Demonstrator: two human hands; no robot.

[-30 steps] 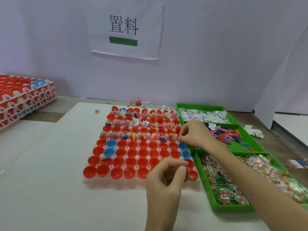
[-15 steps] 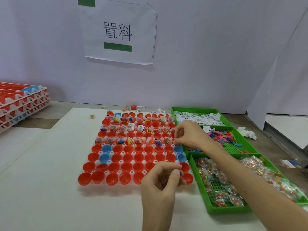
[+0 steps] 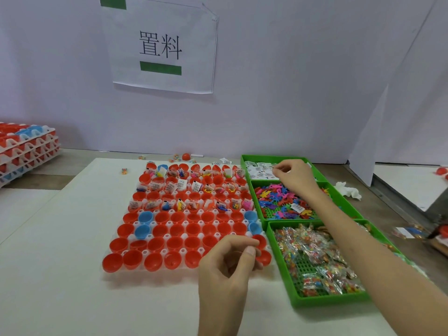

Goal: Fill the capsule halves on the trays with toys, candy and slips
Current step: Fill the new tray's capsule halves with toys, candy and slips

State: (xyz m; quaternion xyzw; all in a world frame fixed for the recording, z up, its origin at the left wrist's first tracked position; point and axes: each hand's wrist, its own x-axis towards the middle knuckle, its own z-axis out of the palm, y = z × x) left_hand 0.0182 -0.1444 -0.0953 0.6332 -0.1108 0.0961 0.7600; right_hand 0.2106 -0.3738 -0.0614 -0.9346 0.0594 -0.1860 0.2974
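A white tray holds rows of red capsule halves and a few blue ones. The far rows carry toys, candy and slips; the near rows show bare cups. My right hand reaches over the far green tray and pinches at the white slips. My left hand hovers over the capsule tray's near right corner, fingers curled, thumb against forefinger, with nothing visible in it.
A green tray of coloured plastic toys and one of wrapped candy lie right of the capsules. Stacked capsule trays stand far left. A crumpled tissue and stray pieces lie by the wall.
My right hand left the filled row of capsules and moved back and to the right onto the slip tray. My left hand stayed near the tray's front.
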